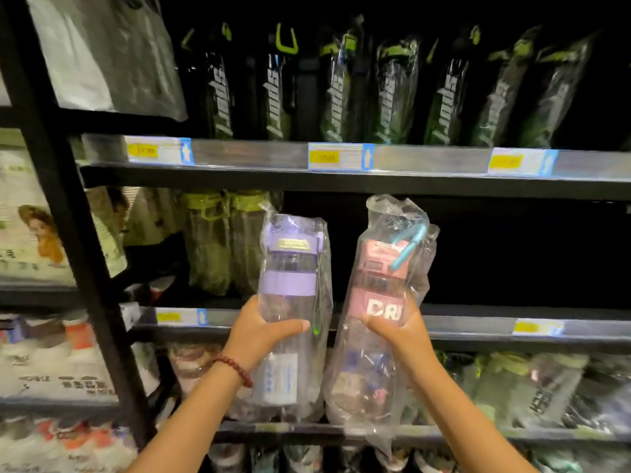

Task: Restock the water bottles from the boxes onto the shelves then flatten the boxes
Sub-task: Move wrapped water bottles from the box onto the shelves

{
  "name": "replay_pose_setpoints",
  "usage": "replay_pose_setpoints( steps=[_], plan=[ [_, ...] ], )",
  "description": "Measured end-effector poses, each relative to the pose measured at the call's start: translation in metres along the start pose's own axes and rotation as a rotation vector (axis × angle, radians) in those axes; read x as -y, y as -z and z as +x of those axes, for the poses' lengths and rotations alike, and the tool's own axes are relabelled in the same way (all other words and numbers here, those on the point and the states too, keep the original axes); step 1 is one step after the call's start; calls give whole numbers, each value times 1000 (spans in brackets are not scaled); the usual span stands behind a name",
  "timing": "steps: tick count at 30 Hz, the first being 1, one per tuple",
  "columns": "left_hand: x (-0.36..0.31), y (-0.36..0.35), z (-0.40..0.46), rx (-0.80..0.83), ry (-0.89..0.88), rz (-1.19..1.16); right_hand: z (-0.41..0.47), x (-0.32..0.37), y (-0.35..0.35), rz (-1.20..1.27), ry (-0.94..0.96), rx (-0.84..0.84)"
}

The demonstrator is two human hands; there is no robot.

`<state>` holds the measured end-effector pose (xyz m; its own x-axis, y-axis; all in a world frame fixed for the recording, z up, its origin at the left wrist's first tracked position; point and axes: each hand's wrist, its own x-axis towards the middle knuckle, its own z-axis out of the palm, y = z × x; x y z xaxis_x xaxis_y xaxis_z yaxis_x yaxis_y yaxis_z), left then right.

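I hold two clear water bottles in plastic wrap upright in front of the middle shelf. My left hand grips the purple-lidded bottle around its middle. My right hand grips the pink-lidded bottle, which has a blue strap and tilts slightly right. Both sit level with the shelf's front edge. Behind them the middle shelf is dark and looks bare to the right.
Green-lidded wrapped bottles stand at the left of the middle shelf. Black and green bottles fill the top shelf. More wrapped bottles crowd the lower shelf. A black upright post divides off shelves of other goods on the left.
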<state>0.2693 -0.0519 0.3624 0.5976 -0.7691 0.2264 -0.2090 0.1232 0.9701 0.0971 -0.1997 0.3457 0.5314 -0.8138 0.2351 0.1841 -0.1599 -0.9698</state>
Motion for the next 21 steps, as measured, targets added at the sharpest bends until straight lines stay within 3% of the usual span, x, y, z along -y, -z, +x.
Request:
replay_pose_setpoints(
  steps=[8, 13, 21],
  plan=[
    [-3, -39, 39, -15, 83, -31, 48, -12, 36, 21, -167, 4],
    [2, -40, 71, -16, 111, -3, 69, 0, 41, 72, -129, 32],
    [-5, -46, 111, 48, 63, -84, 91, 9, 45, 123, -182, -121]
  ],
)
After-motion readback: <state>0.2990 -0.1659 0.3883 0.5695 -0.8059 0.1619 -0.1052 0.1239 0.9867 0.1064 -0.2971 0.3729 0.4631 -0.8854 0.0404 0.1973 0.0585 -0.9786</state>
